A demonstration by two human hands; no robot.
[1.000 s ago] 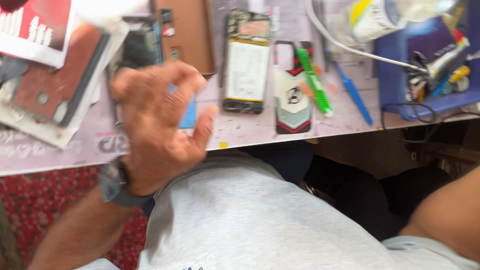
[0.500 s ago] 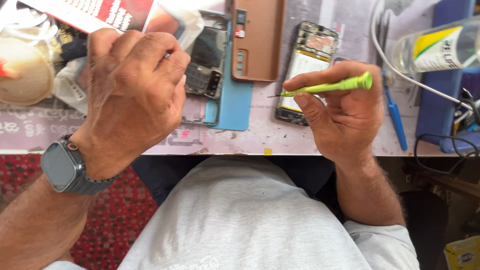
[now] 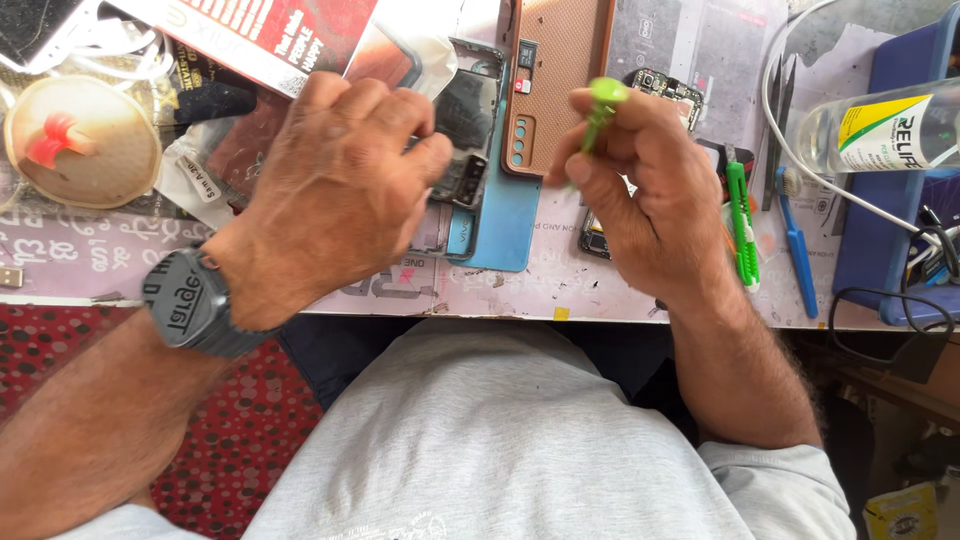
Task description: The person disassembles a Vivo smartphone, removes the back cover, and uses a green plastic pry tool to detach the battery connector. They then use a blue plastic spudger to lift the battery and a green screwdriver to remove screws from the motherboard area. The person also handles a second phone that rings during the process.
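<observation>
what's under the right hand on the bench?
Below the right hand an opened phone shows its circuit board at the top and a dark corner lower down; its middle is covered. The hand holds a green tool.

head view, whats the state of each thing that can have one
left hand: closed, resting on the opened phone
opened phone: back off, insides showing
brown back cover: detached, lying flat
right hand: gripping a green tool
green tool: held raised
clear bottle: lying on its side
</observation>
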